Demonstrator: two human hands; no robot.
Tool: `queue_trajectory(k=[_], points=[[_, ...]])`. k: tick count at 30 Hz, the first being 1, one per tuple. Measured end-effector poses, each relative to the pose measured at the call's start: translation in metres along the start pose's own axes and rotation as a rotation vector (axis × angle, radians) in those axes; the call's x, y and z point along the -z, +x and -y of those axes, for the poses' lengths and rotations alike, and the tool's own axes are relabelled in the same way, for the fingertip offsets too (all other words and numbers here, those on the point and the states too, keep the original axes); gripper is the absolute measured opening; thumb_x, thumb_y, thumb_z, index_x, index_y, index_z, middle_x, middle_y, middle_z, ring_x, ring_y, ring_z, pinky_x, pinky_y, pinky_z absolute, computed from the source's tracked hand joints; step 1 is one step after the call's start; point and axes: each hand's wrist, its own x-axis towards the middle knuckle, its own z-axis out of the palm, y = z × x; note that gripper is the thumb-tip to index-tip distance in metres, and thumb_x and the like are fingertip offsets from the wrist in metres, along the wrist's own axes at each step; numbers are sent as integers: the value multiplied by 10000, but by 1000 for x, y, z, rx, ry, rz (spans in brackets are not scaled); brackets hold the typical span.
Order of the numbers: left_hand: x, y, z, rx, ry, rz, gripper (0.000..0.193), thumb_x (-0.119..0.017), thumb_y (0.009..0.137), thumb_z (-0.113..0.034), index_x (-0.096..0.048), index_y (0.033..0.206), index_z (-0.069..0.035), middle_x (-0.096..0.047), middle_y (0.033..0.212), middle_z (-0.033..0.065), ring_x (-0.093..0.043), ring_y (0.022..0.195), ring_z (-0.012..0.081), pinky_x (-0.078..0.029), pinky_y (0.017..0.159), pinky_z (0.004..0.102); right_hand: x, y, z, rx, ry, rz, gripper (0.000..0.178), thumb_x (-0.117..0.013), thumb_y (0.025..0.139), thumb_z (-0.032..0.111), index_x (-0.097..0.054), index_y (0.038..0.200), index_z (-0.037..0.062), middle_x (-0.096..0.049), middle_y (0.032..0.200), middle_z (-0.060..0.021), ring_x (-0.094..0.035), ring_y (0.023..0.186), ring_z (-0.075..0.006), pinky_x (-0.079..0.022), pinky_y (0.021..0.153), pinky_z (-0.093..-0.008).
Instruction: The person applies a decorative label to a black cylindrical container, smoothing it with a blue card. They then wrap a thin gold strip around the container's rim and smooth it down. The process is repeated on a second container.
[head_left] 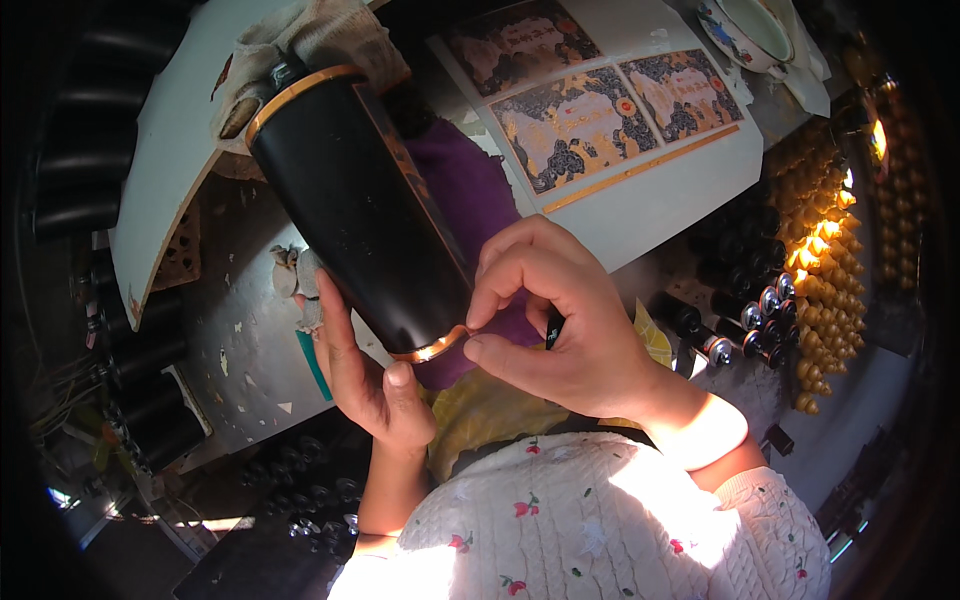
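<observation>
Left hand: the left hand (375,385) cups the lower left side of the black cylinder, fingers extended along it, thumb apart and not closed round it.
Right hand: the right hand (560,325) brings thumb and forefinger together at the cylinder's lower right edge; whether they pinch anything is unclear. A small black item (553,328) shows under its curled fingers.
Black cylinder: the black cylinder (360,210) lies tilted, its lower end between the hands, with a shiny gold band (430,351) there and another at the far end.
Cloths: a purple cloth (465,185) shows along the cylinder's right side; a pale knitted cloth (335,35) bunches at its far end.
Bench: left of the cylinder, the grey bench (250,370) is flecked with pale scraps; a green strip (313,365) lies near the cylinder's lower end.
Boards: a pale curved board (165,190) stands left of the cylinder; a white board (655,205) to its right carries patterned sheets (570,125) and a gold strip (641,168).
Bowl: a decorated bowl (730,42) sits beyond the sheets, far right of the cylinder.
Room: well right of the cylinder, sunlit gold ornaments (825,270) line up beside dark silver-ended pieces (750,318); well left, more black cylinders (85,155) are stacked in shadow.
</observation>
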Motion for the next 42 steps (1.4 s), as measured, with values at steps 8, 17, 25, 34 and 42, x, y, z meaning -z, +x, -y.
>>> queue_trajectory(k=[8,17,25,34,42], points=[[-2,0,-2,19,-28,-19,793,-512,981,-489,-344,1501,86,-432,1507,221,-481,1338,285,-358,1110,387,-3,-1,1,-17,-6,-71,146,-748,758,-5,-624,824,33,-536,999,-60,-580,808,-122,-476,670,-236],[-4,-1,-5,51,-36,-23,810,-564,960,-469,-336,1503,88,-414,1521,231,-474,1351,298,-356,1119,391,-4,1,2,-33,-17,-91,135,-735,757,-7,-613,805,24,-530,975,-50,-574,782,-112,-453,616,-226],[-4,-1,-5,69,-109,-25,826,-585,952,-455,-315,1508,94,-395,1535,231,-471,1355,294,-360,1119,385,-4,3,5,-60,-34,-84,124,-707,746,-17,-592,779,13,-535,949,-73,-572,780,-158,-479,651,-263],[-3,-1,-7,69,-70,-11,794,-591,954,-400,-309,1512,90,-384,1545,225,-458,1370,297,-357,1124,383,-5,4,-1,-26,-61,-79,142,-667,739,-57,-583,788,47,-496,997,-30,-480,742,-45,-375,568,-177],[-7,0,-8,76,-125,-73,836,-668,890,-370,-340,1491,110,-468,1452,230,-507,1271,299,-355,1094,387,-5,4,-2,-10,-46,-128,167,-651,744,-83,-566,808,45,-502,996,-48,-493,726,-54,-402,549,-195]])
